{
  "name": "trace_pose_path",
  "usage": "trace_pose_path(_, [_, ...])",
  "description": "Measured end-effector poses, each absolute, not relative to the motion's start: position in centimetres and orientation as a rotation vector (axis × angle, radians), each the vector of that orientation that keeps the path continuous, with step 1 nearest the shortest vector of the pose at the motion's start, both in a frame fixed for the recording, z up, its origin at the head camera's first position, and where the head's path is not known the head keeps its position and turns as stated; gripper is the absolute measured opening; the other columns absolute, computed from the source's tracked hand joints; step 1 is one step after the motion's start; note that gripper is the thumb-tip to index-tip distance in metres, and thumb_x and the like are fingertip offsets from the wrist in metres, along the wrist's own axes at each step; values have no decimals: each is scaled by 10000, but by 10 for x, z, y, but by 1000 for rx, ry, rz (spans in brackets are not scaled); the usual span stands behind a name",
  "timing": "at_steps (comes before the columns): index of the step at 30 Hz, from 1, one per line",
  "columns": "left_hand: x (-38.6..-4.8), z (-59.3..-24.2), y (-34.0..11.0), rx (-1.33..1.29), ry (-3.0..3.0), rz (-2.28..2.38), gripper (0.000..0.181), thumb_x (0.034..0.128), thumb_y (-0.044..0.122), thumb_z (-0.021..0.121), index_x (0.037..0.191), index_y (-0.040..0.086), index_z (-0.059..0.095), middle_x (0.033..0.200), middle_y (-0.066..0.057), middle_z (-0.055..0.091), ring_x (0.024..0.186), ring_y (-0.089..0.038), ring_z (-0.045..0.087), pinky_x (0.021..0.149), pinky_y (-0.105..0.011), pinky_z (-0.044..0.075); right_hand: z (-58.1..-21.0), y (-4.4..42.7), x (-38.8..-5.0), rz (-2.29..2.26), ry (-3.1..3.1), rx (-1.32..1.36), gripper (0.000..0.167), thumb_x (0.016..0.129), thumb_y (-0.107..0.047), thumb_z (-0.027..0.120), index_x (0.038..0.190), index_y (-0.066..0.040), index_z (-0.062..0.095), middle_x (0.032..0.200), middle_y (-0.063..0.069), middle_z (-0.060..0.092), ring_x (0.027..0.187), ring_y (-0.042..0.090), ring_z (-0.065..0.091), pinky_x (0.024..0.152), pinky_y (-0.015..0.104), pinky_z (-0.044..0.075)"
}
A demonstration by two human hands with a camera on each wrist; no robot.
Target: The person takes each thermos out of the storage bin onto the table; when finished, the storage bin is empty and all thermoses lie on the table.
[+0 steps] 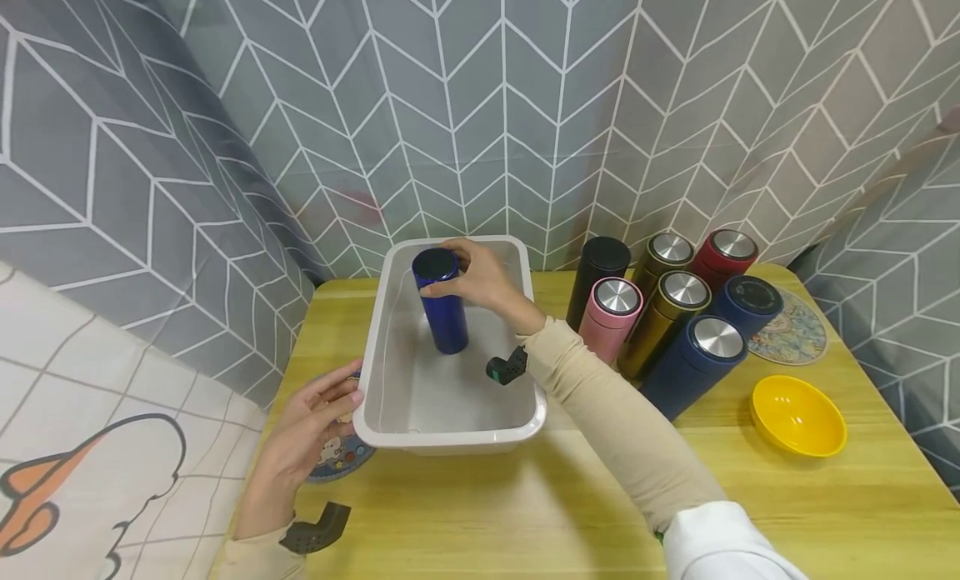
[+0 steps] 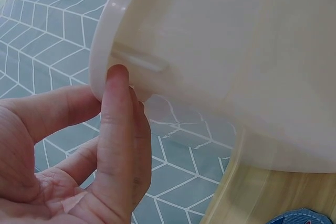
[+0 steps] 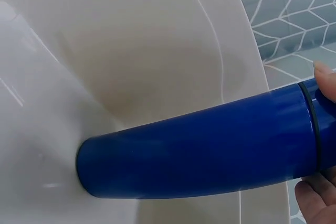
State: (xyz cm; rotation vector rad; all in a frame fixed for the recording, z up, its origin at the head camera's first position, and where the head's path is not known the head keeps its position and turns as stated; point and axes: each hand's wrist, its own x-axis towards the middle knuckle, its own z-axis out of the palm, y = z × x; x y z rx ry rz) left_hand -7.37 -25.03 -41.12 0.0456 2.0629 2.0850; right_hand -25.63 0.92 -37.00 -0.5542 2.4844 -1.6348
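Note:
A shiny blue thermos flask [image 1: 447, 322] stands inside a white plastic basin [image 1: 450, 438], tilted a little. Around its dark-topped lid the thumb and fingers of my right hand [image 1: 489, 277] are gripping. In the right wrist view the flask [image 3: 199, 153] has its base at the basin's floor, though I cannot tell whether it fully rests there. My left hand [image 1: 303, 426] pinches the basin's left rim between thumb and fingers. The left wrist view shows these fingertips [image 2: 118, 77] against the edge and the outer wall of the basin [image 2: 210, 40].
Right of the basin several flasks stand grouped: black [image 1: 596, 276], pink [image 1: 609, 326], gold [image 1: 660, 322], red [image 1: 723, 263] and navy [image 1: 690, 367]. A yellow bowl [image 1: 798, 417] sits near a round patterned mat [image 1: 795, 330]. Another round mat [image 1: 337, 459] lies partly under the basin. Patterned curtains [image 1: 480, 130] hang behind.

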Motion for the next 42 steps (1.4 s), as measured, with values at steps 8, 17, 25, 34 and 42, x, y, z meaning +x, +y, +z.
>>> trace_pose_path(8, [-75,-411,-250,33,2049,2104,507,1000,50,595,1492,73,477,1120,97,677,926,-56,663,675,-214,593,-368,16,-252,-1686,2500,-534,767,680,-238,942,1348,-81,600,1315,75,672,1250,257,636,1054,374,528])
trace_pose_path(17, [-74,-412,-249,16,2051,2097,511,995,53,605,1491,71,479,1113,99,675,920,-55,662,670,-214,593,-349,27,-235,-1819,2480,-555,717,669,-258,949,1301,-135,633,1250,32,717,1202,190,672,1051,328,528])
trace_pose_path(25, [-74,-413,-250,34,2031,2120,497,999,42,594,1484,71,488,1115,102,678,925,-51,665,672,-207,594,-313,50,-211,-2049,2410,-728,669,668,-139,941,1271,-119,649,1200,66,730,1104,169,705,1054,291,524])
trace_pose_path(34, [-74,-412,-250,38,2042,2113,498,1003,51,592,1487,55,478,1118,96,674,933,-56,662,680,-216,598,-274,81,-177,-2150,2413,-816,663,672,-69,923,1275,-139,655,1191,49,726,1066,183,705,1001,299,555])
trace_pose_path(42, [-74,-412,-250,45,2050,2105,490,1005,53,588,1485,66,486,1112,102,672,938,-52,658,686,-215,598,-246,107,-142,-2341,2312,-887,687,644,50,902,1276,-64,657,1157,105,716,1025,309,682,889,281,585])
